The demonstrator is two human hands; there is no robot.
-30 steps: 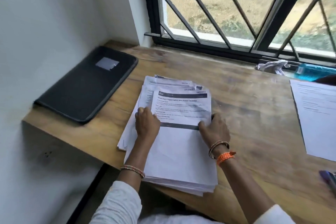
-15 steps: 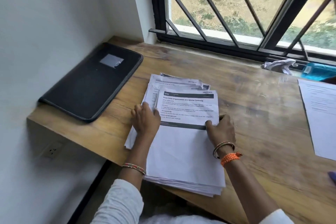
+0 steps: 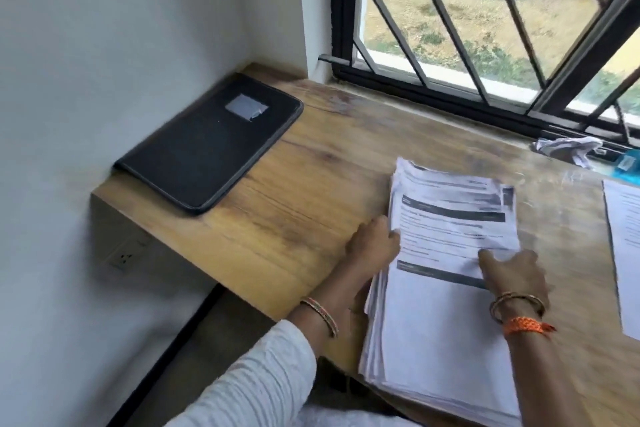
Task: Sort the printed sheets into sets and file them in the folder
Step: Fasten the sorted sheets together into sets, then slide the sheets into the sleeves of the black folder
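Observation:
A thick stack of printed sheets (image 3: 440, 333) lies on the wooden desk (image 3: 311, 211), its near end hanging over the front edge. The top page carries dark header bars and blurred text. My left hand (image 3: 374, 246) holds the stack's left edge, fingertips tucked against the pages. My right hand (image 3: 512, 270) rests on top of the stack with fingers laid flat on the top sheet. A black closed folder (image 3: 207, 152) with a pale label lies at the desk's far left corner, well apart from both hands.
A separate printed sheet (image 3: 623, 253) lies at the right edge of the desk. A crumpled white cloth (image 3: 568, 147) and a blue object (image 3: 627, 163) sit by the barred window. A white wall with a socket (image 3: 123, 258) bounds the left.
The view has swung left, so the stack now appears further right. My left hand has slid to the stack's left edge; my right hand now lies on the top sheet.

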